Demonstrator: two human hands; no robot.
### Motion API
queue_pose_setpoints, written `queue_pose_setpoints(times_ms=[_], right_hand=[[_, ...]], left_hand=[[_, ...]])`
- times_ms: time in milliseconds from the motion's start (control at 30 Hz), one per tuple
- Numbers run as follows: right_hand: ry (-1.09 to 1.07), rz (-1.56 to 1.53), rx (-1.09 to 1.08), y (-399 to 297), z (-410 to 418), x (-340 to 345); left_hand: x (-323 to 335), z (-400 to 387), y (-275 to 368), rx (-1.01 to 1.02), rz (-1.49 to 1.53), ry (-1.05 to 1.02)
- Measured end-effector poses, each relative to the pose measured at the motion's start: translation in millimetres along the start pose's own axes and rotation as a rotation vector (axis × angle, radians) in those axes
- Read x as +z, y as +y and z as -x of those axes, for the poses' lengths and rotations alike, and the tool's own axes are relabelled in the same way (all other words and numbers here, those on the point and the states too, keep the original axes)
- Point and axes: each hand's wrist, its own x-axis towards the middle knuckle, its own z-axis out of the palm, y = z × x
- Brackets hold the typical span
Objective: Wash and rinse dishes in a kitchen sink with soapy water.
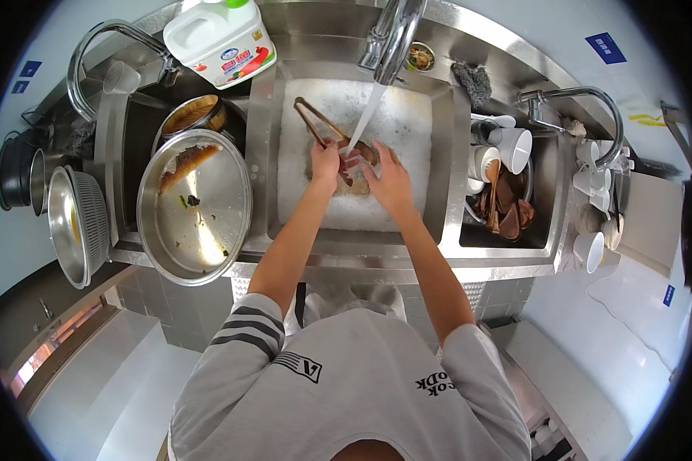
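Note:
A pair of metal kitchen tongs (316, 114) is spread in a V over the foam-filled middle sink (443, 144). My left hand (325, 167) grips one arm of it, and the bend points up and to the left. My right hand (391, 178) is beside the other arm's tip, its fingers apart; whether they touch the metal I cannot tell. From the chrome faucet (401, 40) a stream of water (369, 112) runs down between my hands onto the tongs. White suds (403, 115) fill the basin and hide what lies below.
Left, a large metal basin (207, 184) with food scraps overhangs the counter edge before a wooden-lined pot (193, 115). A detergent jug (225, 46) stands behind. The right sink holds wooden spoons (510, 216) and white cups (513, 150). Steel wool (472, 83) lies on the back ledge.

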Motion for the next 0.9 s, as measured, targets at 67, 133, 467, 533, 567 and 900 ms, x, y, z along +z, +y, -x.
queue_pose_setpoints(times_ms=[67,133,467,533,567,900], right_hand=[[-0.157,0.054,0.155,5,-19,7],[-0.309,0.100,0.258,10,-29,18],[-0.153,-0.104,0.169,21,-25,55],[-0.193,-0.017,0.151,20,-25,52],[-0.245,0.126,0.110,19,-25,49],[-0.341,0.433,0.062,-26,-46,23]], left_hand=[[8,1,4,-0.032,0.015,-0.002],[12,-3,5,-0.023,0.041,-0.031],[-13,0,19,-0.320,-0.233,-0.155],[-13,10,22,-0.447,-0.383,-0.242],[-12,14,24,-0.446,-0.381,-0.236],[-5,24,45,0.089,-1.162,-0.238]])
